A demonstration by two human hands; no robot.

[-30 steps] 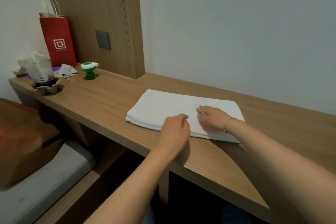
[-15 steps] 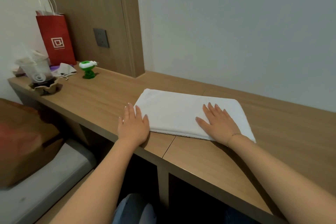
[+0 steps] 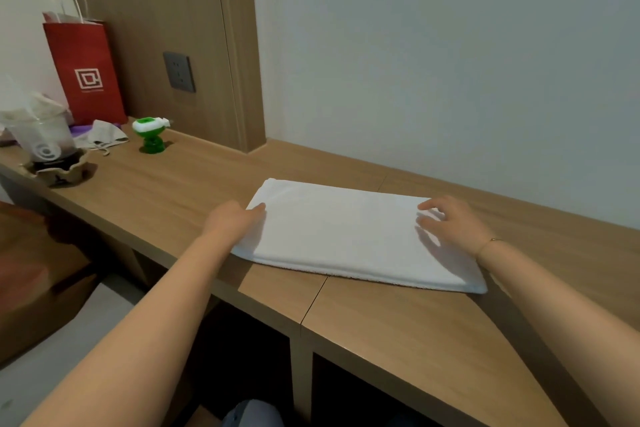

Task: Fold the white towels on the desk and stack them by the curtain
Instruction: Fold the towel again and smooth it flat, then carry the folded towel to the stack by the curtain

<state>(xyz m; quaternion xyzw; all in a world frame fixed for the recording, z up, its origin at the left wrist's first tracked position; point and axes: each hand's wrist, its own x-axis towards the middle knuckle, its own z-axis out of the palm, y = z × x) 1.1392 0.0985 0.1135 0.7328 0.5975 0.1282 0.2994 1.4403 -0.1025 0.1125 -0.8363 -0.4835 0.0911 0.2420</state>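
Towel (image 3: 346,236) folded to long strip mid-frame. My left hand (image 3: 235,220) pinches its left end; right hand (image 3: 450,224) spread on right end. Final fold, stacking left.

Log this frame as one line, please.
stage: folding | white towel flat on desk | left hand at left end | right hand on right end | stacking not started

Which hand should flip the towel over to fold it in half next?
Probably the left hand: its fingers already grip the white towel at its left end. The right hand rests flat on the other end, anchoring it.
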